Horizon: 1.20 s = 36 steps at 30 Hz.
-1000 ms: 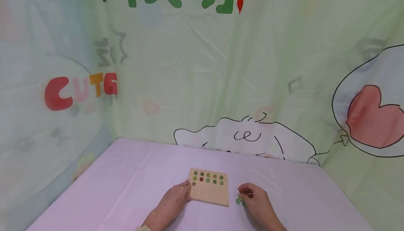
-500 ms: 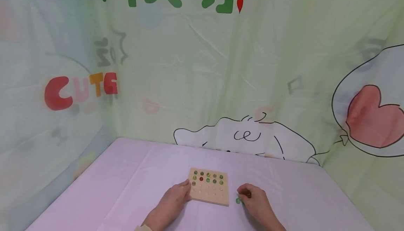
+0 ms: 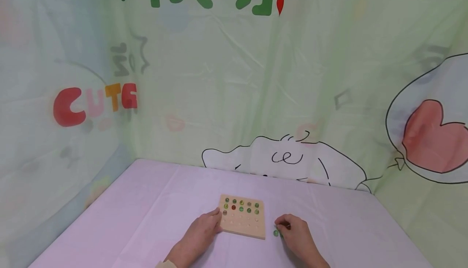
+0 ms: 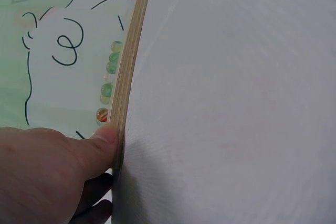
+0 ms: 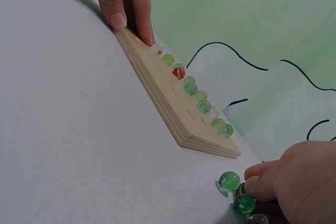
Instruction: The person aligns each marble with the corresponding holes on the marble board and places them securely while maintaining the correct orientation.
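My left hand (image 3: 202,231) grips the left edge of a wooden marble board (image 3: 242,232) lying on the table, its thumb against the side. Glass marbles, mostly green and yellow, fill the board's two far rows; a red marble (image 5: 179,72) sits among them. One marble (image 3: 224,212) begins the third row, and the nearer hollows hold none. Right of the board, my right hand (image 3: 299,233) pinches a dark-and-yellow striped marble (image 5: 240,189), partly hidden by the fingers. Beside those fingertips lie a green marble (image 5: 229,181) and a darker green marble (image 5: 244,203).
A pale pink cloth covers the table (image 3: 153,207). Behind it hangs a printed curtain (image 3: 234,77), with another side of it at the left. A clear marble (image 5: 258,219) shows partly under the right hand.
My right fingers have drawn in around a marble beside the green ones, and the yellowish marble seen there earlier is now covered. The left hand and the board stay put.
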### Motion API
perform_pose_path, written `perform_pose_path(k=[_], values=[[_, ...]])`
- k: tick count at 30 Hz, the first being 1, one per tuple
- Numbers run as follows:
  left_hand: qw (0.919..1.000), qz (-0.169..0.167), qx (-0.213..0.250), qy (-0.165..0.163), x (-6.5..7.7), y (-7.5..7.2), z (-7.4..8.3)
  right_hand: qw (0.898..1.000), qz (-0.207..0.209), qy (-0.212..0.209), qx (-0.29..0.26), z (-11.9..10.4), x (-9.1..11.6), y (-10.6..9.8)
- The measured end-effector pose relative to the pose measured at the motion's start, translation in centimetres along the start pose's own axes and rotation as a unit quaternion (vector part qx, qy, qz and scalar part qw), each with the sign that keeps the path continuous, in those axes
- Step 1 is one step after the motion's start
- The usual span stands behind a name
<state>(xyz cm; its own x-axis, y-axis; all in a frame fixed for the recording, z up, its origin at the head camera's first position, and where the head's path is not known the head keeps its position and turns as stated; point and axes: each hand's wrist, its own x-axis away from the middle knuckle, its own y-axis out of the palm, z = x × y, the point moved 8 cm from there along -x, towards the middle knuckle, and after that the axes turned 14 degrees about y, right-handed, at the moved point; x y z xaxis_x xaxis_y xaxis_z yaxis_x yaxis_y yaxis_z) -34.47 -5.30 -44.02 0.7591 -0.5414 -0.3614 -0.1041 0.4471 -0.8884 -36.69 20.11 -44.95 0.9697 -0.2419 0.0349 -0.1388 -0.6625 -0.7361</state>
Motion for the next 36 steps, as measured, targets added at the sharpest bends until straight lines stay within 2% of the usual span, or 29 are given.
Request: perform_pose_path(k=[17, 23, 36], values=[[1.0, 0.0, -0.002, -0.001, 0.1, 0.2, -0.2, 1.0, 0.011, -0.003, -0.004, 0.1, -0.2, 0.4], [0.9999, -0.009, 0.003, -0.006, 0.1, 0.2, -0.2, 1.0, 0.022, 0.001, -0.01, 0.2, 0.0, 0.1], [0.9999, -0.01, -0.006, -0.008, 0.0, 0.3, -0.1, 0.998, 0.043, -0.025, -0.025, -0.4, 0.6, -0.9]])
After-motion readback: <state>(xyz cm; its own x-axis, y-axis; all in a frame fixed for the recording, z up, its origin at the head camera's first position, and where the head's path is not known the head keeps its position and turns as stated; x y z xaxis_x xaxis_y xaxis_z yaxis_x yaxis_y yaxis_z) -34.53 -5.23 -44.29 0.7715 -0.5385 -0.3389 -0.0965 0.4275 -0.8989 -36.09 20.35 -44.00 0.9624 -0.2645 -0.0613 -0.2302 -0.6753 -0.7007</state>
